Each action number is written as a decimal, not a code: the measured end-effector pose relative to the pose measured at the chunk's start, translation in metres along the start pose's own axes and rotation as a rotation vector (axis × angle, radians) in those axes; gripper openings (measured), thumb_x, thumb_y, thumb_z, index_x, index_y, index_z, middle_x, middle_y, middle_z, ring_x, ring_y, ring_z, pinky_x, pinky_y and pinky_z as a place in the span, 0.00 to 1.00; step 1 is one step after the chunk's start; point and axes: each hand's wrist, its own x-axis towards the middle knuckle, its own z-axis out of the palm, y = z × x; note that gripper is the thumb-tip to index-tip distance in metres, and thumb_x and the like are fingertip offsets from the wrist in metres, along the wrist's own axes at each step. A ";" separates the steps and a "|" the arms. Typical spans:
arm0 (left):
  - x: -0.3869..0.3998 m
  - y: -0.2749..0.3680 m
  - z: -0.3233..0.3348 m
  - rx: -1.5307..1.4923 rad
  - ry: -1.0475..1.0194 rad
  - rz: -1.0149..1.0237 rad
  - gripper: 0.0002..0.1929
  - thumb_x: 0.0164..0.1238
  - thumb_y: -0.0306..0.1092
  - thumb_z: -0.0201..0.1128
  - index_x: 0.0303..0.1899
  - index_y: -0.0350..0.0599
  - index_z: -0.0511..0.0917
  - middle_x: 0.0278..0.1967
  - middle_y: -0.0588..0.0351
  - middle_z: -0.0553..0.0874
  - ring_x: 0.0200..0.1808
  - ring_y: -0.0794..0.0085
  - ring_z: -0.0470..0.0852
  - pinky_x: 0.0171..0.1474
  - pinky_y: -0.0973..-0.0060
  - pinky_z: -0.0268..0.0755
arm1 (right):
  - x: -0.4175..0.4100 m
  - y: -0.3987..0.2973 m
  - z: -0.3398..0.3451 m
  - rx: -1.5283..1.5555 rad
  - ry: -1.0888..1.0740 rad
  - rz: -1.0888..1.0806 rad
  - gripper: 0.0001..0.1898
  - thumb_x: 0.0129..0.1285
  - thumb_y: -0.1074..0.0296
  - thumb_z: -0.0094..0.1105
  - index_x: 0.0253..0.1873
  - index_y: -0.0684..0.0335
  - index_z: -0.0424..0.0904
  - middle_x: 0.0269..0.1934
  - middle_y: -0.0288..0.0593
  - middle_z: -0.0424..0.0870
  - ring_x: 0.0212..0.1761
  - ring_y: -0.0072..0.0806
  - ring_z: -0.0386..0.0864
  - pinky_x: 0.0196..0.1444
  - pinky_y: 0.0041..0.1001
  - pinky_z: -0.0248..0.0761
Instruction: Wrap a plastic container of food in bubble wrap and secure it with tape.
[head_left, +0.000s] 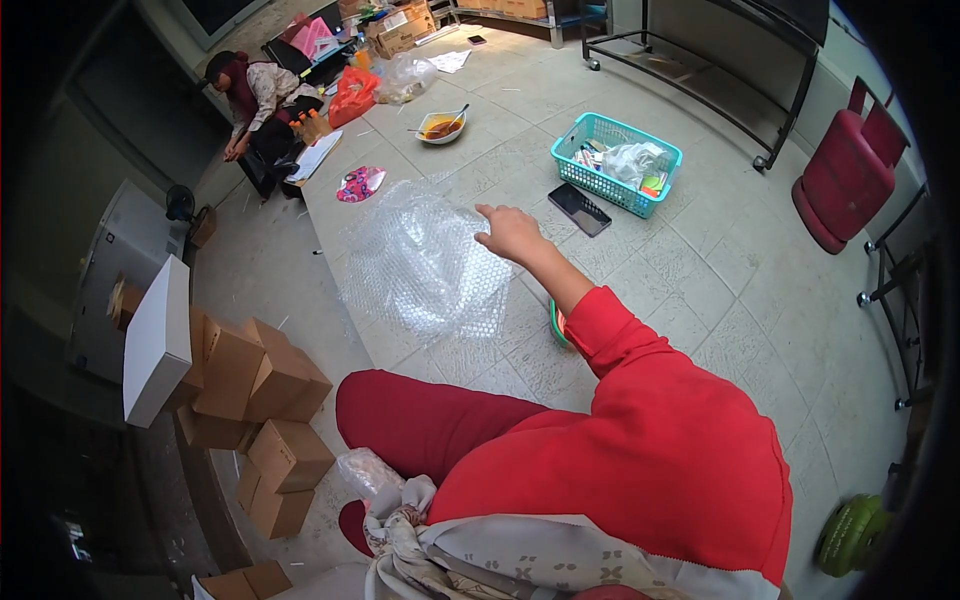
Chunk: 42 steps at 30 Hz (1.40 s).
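Observation:
My right hand (511, 231), its red sleeve reaching in from the right, is extended over the right edge of a crumpled sheet of clear bubble wrap (427, 262). Its fingers are apart and hold nothing; whether they touch the wrap I cannot tell. The wrap lies on the tiled floor. My left hand is out of view. A black smartphone (580, 210) lies to the right of my hand, beside a turquoise plastic basket (615, 193) holding a clear plastic bag and small packets. Beside my lap is a clear plastic-wrapped bundle (367, 472). My forearm partly hides a green-rimmed container (556, 324).
Cardboard boxes (289, 454) and a white box (157, 341) are stacked at left. A pink patterned cloth item (361, 184) and a bowl of food (441, 129) lie beyond the wrap. Another person (259, 105) sits far left. Gas cylinders, one red (847, 176), stand at right.

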 end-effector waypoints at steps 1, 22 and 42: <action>0.007 0.005 0.012 0.021 0.002 0.026 0.25 0.68 0.42 0.54 0.61 0.38 0.65 0.53 0.49 0.77 0.53 0.61 0.76 0.57 0.63 0.67 | 0.005 0.028 -0.002 0.017 0.007 0.056 0.29 0.56 0.54 0.60 0.63 0.55 0.68 0.52 0.53 0.76 0.54 0.47 0.75 0.54 0.39 0.70; 0.119 0.126 0.174 0.268 -0.188 0.383 0.44 0.59 0.30 0.65 0.72 0.46 0.45 0.64 0.50 0.64 0.64 0.68 0.63 0.65 0.72 0.55 | 0.126 0.442 -0.003 0.636 0.263 0.583 0.29 0.60 0.51 0.56 0.60 0.67 0.71 0.59 0.50 0.72 0.57 0.42 0.72 0.56 0.34 0.65; 0.068 0.149 0.096 0.479 -0.321 0.012 0.28 0.71 0.37 0.52 0.69 0.45 0.56 0.64 0.54 0.67 0.63 0.74 0.66 0.64 0.77 0.58 | 0.073 0.187 -0.028 0.028 0.782 -0.176 0.14 0.65 0.65 0.52 0.50 0.63 0.80 0.49 0.45 0.79 0.51 0.38 0.78 0.53 0.30 0.69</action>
